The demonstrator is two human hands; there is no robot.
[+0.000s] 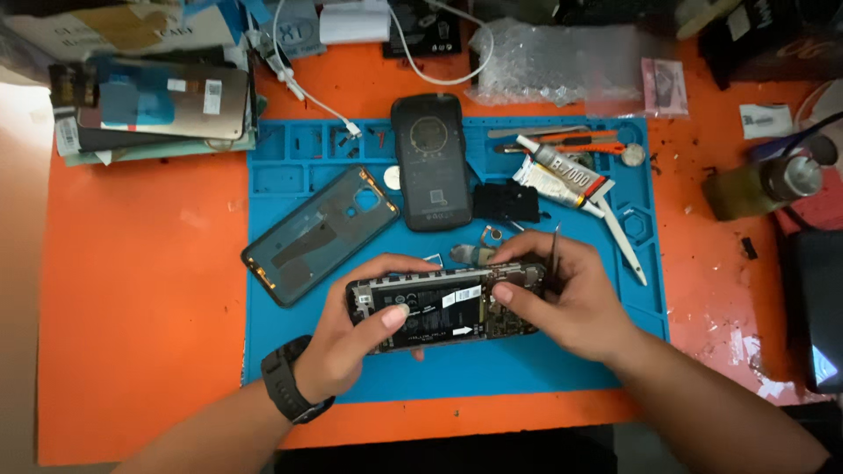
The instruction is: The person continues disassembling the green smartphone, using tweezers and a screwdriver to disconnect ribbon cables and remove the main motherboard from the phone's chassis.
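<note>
While I look down from the head camera, I see an orange bench [132, 351] with a blue work mat [492, 369] laid across its middle, and both hands meet over the mat's near half. My left hand [351, 338], a dark watch [288, 382] on its wrist, has its grip closed around the left end of an opened phone [439, 307], thumb pressed on the black battery. My right hand [571, 303] grips the phone's right end and seems also to hold thin tweezers [556, 246], though that part is hard to make out. On the mat lie a dark back cover [320, 233], a black rugged phone [430, 162] and a glue tube [562, 175]. Stacked screens [158, 110] crowd the far left corner, bubble wrap [553, 61] the far edge.
</note>
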